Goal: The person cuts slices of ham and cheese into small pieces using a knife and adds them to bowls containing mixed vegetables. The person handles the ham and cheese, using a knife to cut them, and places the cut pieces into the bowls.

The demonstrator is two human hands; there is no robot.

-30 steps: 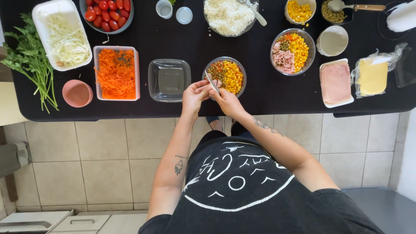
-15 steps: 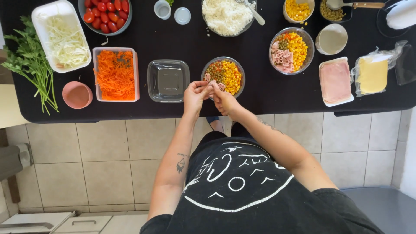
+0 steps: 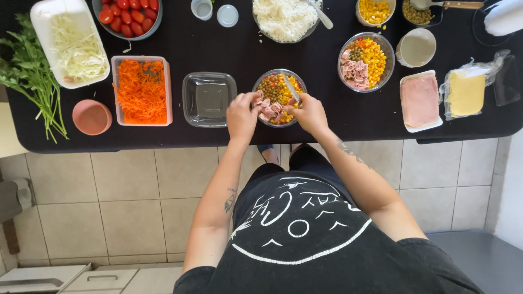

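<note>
1. Where the two hands meet, a round glass bowl (image 3: 279, 97) of corn, peas and pink ham pieces stands near the front edge of the black desk (image 3: 348, 122), just right of an empty square glass dish (image 3: 210, 99).
2. Left of that dish sits a rectangular tub of grated carrot (image 3: 142, 89), then a small pink cup (image 3: 91, 117), a white tray of shredded cabbage (image 3: 71, 43) and a bunch of green herbs (image 3: 32, 76) at the desk's far left.
3. Toward the back lie a bowl of cherry tomatoes (image 3: 128, 13) and a bowl of white rice (image 3: 283, 19).
4. To the right stand a second glass bowl of corn, peas and ham (image 3: 366, 61), a white tray of sliced ham (image 3: 419, 100) and a bag of sliced cheese (image 3: 466, 93).
5. Below the desk edge the floor is pale beige tile (image 3: 125, 201).
6. With the arm stretched forward, the left hand (image 3: 243, 115) hangs over the bowl's left rim, its fingers pinched on ham pieces.
7. Opposite it, the right hand (image 3: 309, 112) is at the right rim, closed around a spoon (image 3: 290, 87) whose handle slants up over the food.
</note>
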